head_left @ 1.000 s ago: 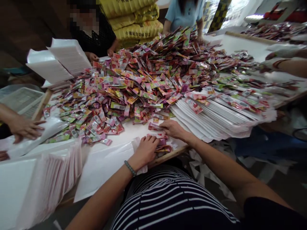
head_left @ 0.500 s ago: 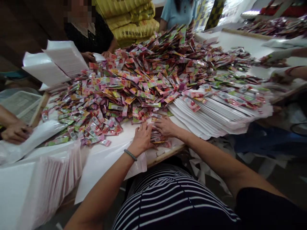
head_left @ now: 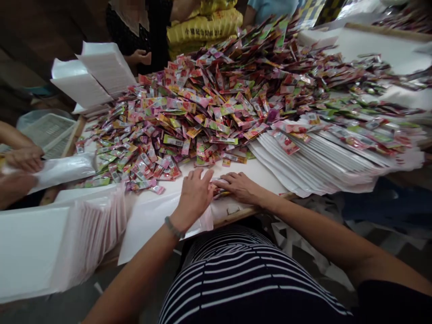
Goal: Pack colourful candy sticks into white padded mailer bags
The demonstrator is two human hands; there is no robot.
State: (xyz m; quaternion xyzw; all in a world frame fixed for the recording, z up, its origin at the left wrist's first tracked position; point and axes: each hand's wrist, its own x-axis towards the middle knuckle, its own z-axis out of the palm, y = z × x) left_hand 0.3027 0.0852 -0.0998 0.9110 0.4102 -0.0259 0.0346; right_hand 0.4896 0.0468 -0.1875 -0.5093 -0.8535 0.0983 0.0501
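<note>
Both of my hands are at the table's front edge, closed round a small bunch of printed sachets [head_left: 220,192]. My left hand [head_left: 195,194], a beaded bracelet at its wrist, presses on the bunch from the left. From the right, my right hand [head_left: 241,186] lays its fingers over the same sachets, which are mostly hidden between the two palms. A white plastic bag [head_left: 148,222] lies flat beside and partly under my left forearm. Just beyond my fingers rises a large heap of colourful sachets [head_left: 202,112].
Stacked white bags stand at the left front [head_left: 91,238], at the back left [head_left: 104,67] and fanned out at the right [head_left: 313,157], with sachets on top. A co-worker's hands [head_left: 23,166] hold a filled bag at the left. Another person stands behind the heap, near yellow sacks [head_left: 205,29].
My hands have drawn closer together over the sachets, covering more of them. The view has shifted. At the left, a second co-worker's hand now shows on the bag.
</note>
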